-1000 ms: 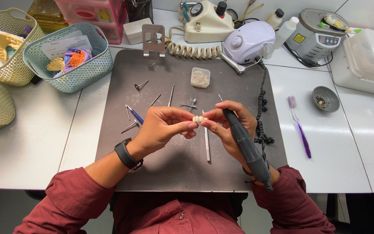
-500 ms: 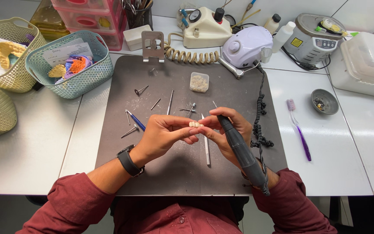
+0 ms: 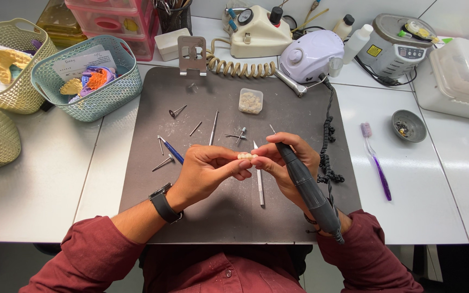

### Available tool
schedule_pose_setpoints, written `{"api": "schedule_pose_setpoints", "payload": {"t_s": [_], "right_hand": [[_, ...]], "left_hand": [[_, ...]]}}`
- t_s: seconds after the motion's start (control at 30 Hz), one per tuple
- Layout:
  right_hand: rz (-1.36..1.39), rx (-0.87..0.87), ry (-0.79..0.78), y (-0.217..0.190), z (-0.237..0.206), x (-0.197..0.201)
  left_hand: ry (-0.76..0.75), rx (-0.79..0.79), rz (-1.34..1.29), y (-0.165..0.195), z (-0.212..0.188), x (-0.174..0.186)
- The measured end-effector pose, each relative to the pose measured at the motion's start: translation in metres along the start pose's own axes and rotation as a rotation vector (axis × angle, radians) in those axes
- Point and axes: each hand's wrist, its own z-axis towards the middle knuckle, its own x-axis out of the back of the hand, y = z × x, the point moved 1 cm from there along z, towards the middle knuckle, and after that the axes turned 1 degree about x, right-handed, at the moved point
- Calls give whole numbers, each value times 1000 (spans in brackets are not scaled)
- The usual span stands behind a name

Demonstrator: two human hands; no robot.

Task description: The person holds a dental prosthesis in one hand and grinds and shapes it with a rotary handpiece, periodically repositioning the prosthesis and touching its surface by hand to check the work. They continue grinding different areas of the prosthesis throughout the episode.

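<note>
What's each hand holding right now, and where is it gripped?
Left hand and right hand pinch a small white tooth piece by its ends; the right also grips the dark handpiece near its front.

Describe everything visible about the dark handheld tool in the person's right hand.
The handheld tool is a long, dark grey, pen-like cylinder that looks like matte plastic or metal, thicker toward its rear end. The right hand grips it like a pen, tip toward the small whitish piece pinched between both hands' fingertips; the working tip is hidden. It slants down toward the right wrist over the dark mat. A coiled black cord runs on the mat beside it; their join is unclear.
</note>
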Motion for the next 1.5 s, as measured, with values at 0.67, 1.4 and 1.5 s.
{"api": "schedule_pose_setpoints", "payload": {"t_s": [0.67, 1.4, 1.5], "right_hand": [[-117, 47, -87, -10, 5, -2], [-362, 452, -75, -57, 0, -28], [-381, 446, -85, -57, 1, -28]], "left_hand": [[-1, -9, 13, 2, 1, 1], [177, -695, 732, 16, -9, -11], [168, -666, 706, 15, -9, -11]]}}
